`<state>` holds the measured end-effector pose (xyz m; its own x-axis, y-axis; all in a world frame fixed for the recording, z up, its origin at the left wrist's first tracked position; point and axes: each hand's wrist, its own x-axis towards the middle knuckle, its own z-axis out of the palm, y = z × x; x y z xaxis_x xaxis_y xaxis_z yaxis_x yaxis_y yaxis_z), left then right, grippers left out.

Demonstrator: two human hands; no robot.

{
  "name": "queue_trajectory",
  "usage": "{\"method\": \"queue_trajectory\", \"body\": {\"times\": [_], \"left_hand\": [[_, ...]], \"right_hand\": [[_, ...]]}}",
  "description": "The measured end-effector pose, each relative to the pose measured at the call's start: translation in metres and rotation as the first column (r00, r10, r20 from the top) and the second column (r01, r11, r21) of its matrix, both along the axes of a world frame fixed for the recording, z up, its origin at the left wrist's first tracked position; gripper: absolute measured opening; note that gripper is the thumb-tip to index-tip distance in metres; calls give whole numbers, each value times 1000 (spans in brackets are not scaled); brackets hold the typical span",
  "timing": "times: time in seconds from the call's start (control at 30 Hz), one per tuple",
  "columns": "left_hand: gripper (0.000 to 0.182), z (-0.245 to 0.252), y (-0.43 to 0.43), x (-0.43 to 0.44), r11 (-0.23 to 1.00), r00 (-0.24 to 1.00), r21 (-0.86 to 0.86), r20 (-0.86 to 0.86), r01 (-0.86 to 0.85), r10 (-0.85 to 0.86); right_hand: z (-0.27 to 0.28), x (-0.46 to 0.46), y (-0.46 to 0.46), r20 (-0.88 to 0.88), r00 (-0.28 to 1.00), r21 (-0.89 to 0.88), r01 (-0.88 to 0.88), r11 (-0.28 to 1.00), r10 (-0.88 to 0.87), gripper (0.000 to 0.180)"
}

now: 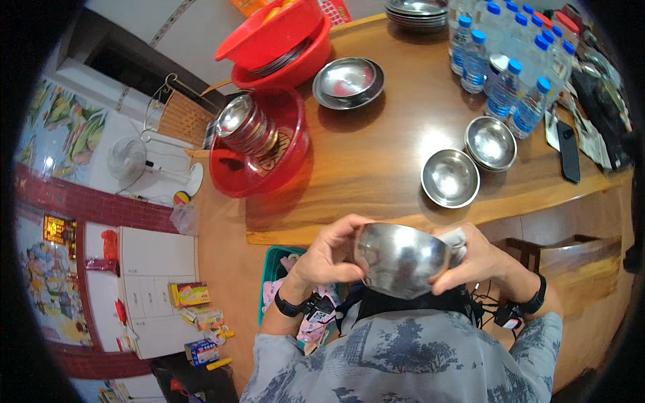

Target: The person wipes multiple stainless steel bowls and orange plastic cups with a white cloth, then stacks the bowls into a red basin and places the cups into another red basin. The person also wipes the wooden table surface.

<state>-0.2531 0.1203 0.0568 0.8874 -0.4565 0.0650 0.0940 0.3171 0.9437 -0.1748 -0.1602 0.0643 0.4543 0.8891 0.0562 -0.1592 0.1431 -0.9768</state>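
A shiny stainless steel bowl (pixel 403 259) is held between my two hands, just off the table's front edge, its curved outer side facing me. My left hand (pixel 332 252) grips the bowl's left side, thumb below and fingers above. On the other side, my right hand (pixel 471 257) holds the rim and pinches a folded white cloth or tissue (pixel 453 239) against it. Beyond the hands, a single steel bowl (pixel 450 178) stands upright on the wooden table (pixel 383 166). Touching it on the right is a small stack of steel bowls (pixel 491 143).
A red basin (pixel 297 166) at the table's left holds a tilted stack of steel bowls (pixel 247 123). Behind it are more red basins (pixel 274 38). Two nested steel dishes (pixel 347 80), stacked plates (pixel 417 15), several water bottles (pixel 504 90) and a black phone (pixel 568 151) occupy the tabletop.
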Motion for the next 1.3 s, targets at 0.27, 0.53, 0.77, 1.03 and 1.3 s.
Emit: {"method": "queue_trajectory", "body": {"times": [0.27, 0.53, 0.77, 1.03, 1.3], "left_hand": [[59, 32, 20, -19, 983, 990, 176, 137, -59, 34], [51, 77, 85, -27, 377, 669, 560, 677, -738, 305], [52, 90, 174, 14, -179, 644, 635, 765, -751, 9], [48, 69, 207, 51, -80, 815, 836, 547, -542, 193], [48, 31, 223, 82, -129, 908, 914, 399, -384, 128]], "right_hand": [[-2, -1, 6, 298, 861, 222, 357, 907, -412, 64], [-21, 8, -13, -53, 706, -11, 707, 707, -706, 39], [-36, 6, -32, -122, 634, -54, 764, 643, -764, 42], [-35, 12, -35, -91, 472, -96, 872, 479, -877, 41], [-37, 33, -40, 666, 190, 206, 883, 423, -721, 37]]}}
